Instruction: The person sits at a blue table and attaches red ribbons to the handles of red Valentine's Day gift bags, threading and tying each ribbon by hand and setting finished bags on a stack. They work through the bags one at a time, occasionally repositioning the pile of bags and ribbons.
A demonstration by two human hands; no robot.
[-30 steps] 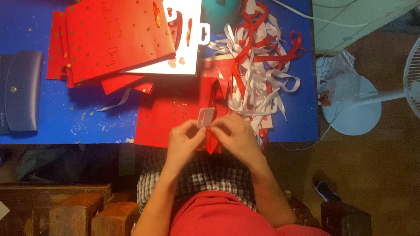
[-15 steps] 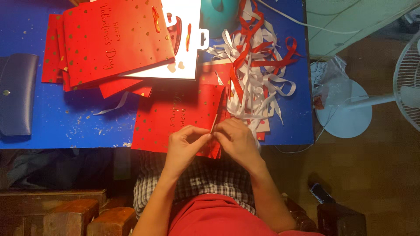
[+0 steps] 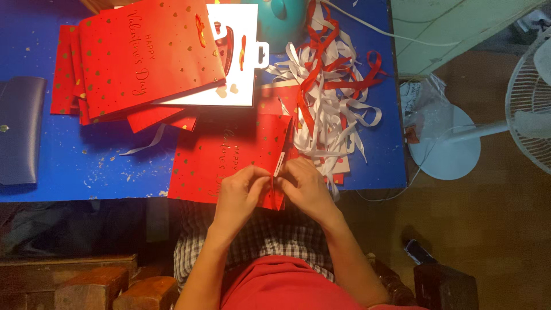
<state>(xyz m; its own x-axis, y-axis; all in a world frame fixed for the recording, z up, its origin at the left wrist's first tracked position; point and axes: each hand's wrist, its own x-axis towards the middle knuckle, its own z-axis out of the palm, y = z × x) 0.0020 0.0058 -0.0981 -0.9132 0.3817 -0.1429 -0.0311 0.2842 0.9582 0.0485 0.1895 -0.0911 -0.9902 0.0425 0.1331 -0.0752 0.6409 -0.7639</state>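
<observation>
Since half a second ago my hands have barely shifted; the small white tag, which lay flatter a second back, now stands edge-on between my fingers. Closest to me, my left hand (image 3: 240,186) and right hand (image 3: 305,185) meet at the near edge of the blue table (image 3: 103,166), both pinched shut on the red paper bag (image 3: 229,158) at its right side, where the white tag (image 3: 279,165) sticks up between the two sets of fingertips; I cannot tell which hand actually grips the tag. The bag lies flat on the table right in front of me, its near corner hanging slightly over the edge. Just beside my right hand, to the right, sits a tangled heap of red and white ribbons (image 3: 330,97), touching the bag's right edge. One loose white ribbon strip (image 3: 146,143) lies on the bare table to the left of the bag. Further off, a stack of red bags (image 3: 143,60) fans out, partly covering a white card (image 3: 238,63). At the far left edge lies a dark blue pouch (image 3: 20,132). Off the table to the right, a white standing fan (image 3: 516,120) rests on the brown floor.
</observation>
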